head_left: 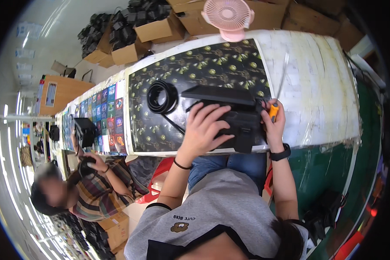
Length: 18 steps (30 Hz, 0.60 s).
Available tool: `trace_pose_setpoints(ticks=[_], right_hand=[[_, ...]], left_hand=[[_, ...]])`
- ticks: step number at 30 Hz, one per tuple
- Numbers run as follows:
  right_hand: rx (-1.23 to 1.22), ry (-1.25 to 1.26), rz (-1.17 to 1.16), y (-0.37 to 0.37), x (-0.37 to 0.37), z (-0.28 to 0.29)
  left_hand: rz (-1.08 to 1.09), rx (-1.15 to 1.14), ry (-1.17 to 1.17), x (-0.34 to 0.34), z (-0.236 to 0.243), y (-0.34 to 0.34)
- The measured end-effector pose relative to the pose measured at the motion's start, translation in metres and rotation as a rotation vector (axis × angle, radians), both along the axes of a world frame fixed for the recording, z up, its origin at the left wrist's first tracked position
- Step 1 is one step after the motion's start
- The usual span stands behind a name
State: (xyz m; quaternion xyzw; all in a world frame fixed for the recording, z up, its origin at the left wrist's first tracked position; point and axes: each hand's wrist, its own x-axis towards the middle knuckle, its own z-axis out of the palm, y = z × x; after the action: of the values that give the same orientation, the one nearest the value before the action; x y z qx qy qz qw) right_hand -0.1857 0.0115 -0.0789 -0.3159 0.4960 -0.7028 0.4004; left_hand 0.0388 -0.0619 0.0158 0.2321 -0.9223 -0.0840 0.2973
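1. Centrally, a black plastic housing (242, 119) lies near the front edge of the tabletop (310, 86), on a black mat (149, 136) with gold motifs.
2. Left hand (206, 129): palm down, fingers spread wide across the housing.
3. Right hand (276, 123): closed around an orange-handled tool (273, 112), its long metal shaft pointing away from the person, at the housing's right end; whether the fingers also touch the housing cannot be told.
4. Coiled black cable (173, 97): left of the housing, one lead running toward the left hand.
5. Pink fan (227, 13): at the tabletop's far edge.
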Motion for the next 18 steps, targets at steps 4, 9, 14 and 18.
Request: trace_pose_setpoints(ticks=[4,9,14,18], right_hand=[[0.047,0.016,-0.081,0.005,-0.002,-0.003],[0.028,0.083,-0.180,0.002,-0.005,-0.019],[0.093,0.334,-0.361,-0.001,-0.008,-0.027],[0.138,0.394,-0.310,-0.008,-0.014,-0.037]], left_hand=[[0.002,0.021,0.019,-0.003,0.004,0.006],[0.061,0.033,-0.004,-0.006,-0.001,0.011],[0.148,-0.035,0.014,-0.014,-0.006,0.031],[0.228,0.004,0.045,-0.013,-0.011,0.040]])
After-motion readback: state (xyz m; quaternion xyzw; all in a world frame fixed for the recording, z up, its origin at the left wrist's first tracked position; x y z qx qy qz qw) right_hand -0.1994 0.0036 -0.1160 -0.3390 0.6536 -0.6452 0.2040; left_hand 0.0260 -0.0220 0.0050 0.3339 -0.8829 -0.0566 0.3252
